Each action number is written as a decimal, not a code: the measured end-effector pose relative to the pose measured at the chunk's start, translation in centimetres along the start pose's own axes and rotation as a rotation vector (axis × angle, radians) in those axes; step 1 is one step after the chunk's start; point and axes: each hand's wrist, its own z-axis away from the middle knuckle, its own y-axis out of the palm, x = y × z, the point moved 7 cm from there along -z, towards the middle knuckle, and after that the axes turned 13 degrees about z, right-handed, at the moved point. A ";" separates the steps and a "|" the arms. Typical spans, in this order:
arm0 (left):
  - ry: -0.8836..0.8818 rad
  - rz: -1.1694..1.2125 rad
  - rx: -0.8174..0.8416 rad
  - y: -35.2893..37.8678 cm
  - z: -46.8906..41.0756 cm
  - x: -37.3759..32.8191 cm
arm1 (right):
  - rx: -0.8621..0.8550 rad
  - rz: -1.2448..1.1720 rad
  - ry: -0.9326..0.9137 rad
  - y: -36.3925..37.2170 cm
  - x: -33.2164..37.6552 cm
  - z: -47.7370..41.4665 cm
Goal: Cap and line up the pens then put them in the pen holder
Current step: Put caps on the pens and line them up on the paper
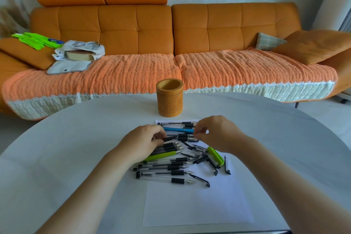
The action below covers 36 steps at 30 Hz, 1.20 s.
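Note:
Several clear pens with black grips [177,172] lie uncapped on a white paper sheet [197,205], mostly with their tips to the right. Among them are a blue pen [178,129] and a green pen [161,155]. Loose black caps [200,179] and a green cap [215,155] lie scattered to the right. My left hand [144,139] pinches the left end of a black-gripped pen [183,135] near the top of the pile. My right hand [215,133] pinches that pen's right end; its fingers hide whether a cap is there. The brown cylindrical pen holder [169,99] stands upright and empty behind the pile.
The round white table [76,157] holds only the paper, the pens and the holder. Beyond it stands an orange sofa [171,30] with a cover, a cloth bag [79,53] and cushions [319,45].

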 end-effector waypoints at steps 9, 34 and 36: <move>0.077 -0.011 -0.035 0.5 -0.3 -1.2 | 0.153 -0.056 -0.046 0.2 -0.9 1.1; 0.077 0.128 -0.007 -0.2 0.7 -2.3 | 0.200 -0.101 -0.129 0.0 0.7 1.6; 0.071 0.141 -0.011 -0.5 0.7 -2.2 | 0.116 -0.194 -0.080 -0.8 0.2 1.2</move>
